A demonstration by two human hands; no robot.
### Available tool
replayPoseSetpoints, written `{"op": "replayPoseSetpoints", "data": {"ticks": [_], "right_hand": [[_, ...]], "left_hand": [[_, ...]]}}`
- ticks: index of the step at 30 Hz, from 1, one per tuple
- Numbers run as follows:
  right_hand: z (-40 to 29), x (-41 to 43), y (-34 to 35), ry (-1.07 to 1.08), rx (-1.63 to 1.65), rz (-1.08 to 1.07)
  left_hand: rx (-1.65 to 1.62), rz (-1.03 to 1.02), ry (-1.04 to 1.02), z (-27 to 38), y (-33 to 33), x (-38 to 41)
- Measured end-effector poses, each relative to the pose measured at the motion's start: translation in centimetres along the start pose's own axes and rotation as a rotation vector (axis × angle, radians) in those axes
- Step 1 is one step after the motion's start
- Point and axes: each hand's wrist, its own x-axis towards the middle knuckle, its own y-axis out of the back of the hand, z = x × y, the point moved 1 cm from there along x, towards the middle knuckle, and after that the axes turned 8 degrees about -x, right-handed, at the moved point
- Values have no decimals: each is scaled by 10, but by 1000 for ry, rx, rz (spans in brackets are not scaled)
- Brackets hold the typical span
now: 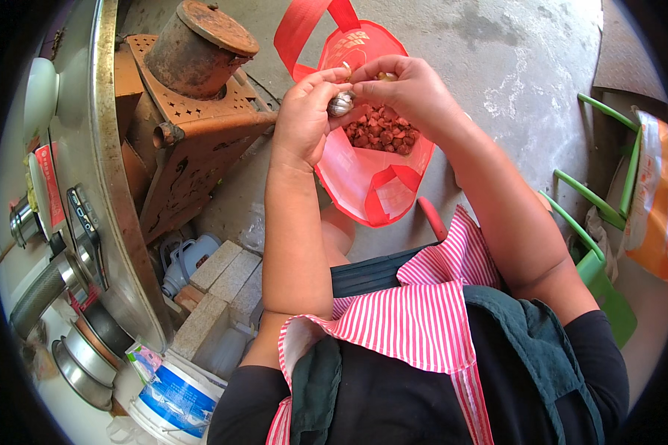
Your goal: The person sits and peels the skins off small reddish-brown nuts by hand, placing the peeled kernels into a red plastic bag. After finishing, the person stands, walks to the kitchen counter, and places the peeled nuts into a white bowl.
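Observation:
My left hand (306, 114) grips a small silvery-grey, ribbed, rounded object (342, 104); whether it is metal or a bulb I cannot tell. My right hand (403, 89) pinches a small yellowish-brown piece (388, 77), mostly covered by the fingers. The fingertips of both hands meet above a red non-woven shopping bag (342, 181). Inside that bag lies a heap of small rounded brown pieces (384, 133), nuts or fruits, tinted red by the light. The bag gapes wide, with one handle loop standing at the far side and the other folded over the near side.
A rusty metal stove (195, 119) with a lidded pot (200, 53) stands at left, beside a metal-edged table (108, 167). Concrete blocks (228, 278), a grey-blue plastic jug (189, 261) and a white-and-blue bucket (178, 397) sit lower left. A green chair (607, 295) is at right.

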Motion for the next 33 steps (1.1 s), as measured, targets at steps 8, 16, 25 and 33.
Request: {"op": "replayPoseSetpoints", "data": {"ticks": [8, 16, 25, 33], "right_hand": [[8, -2, -10, 309, -367, 71], [6, -2, -12, 147, -119, 5], [6, 2, -2, -198, 464, -74], [4, 2, -2, -214, 517, -51]], "left_hand": [[-56, -16, 5, 1, 1, -1], [-29, -30, 1, 4, 1, -3], [179, 70, -55, 1, 3, -2], [377, 109, -111, 1, -2, -5]]}}
